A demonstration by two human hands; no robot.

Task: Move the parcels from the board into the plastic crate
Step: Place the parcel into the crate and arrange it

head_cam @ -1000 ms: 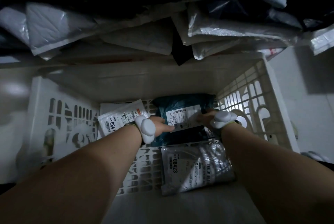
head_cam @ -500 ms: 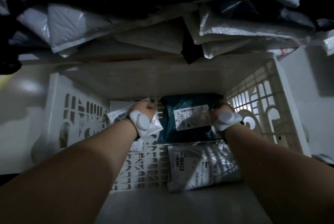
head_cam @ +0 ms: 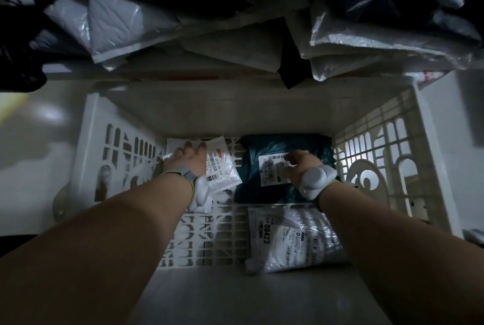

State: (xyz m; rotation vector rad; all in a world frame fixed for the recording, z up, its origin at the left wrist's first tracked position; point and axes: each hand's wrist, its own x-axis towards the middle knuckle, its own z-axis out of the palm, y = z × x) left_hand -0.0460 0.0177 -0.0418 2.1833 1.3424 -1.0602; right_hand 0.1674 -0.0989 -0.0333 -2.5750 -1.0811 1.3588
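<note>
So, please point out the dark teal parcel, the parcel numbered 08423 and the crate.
Teal parcel [head_cam: 285, 145]: head view, upper wrapping.
08423 parcel [head_cam: 296, 239]: head view, middle.
Crate [head_cam: 379, 141]: head view, right wall.

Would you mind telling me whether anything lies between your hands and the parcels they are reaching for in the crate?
Nothing visible does. The left hand lies flat on the white parcel, and the right hand rests on the label of the dark teal parcel, both on the floor of the plastic crate.
</note>
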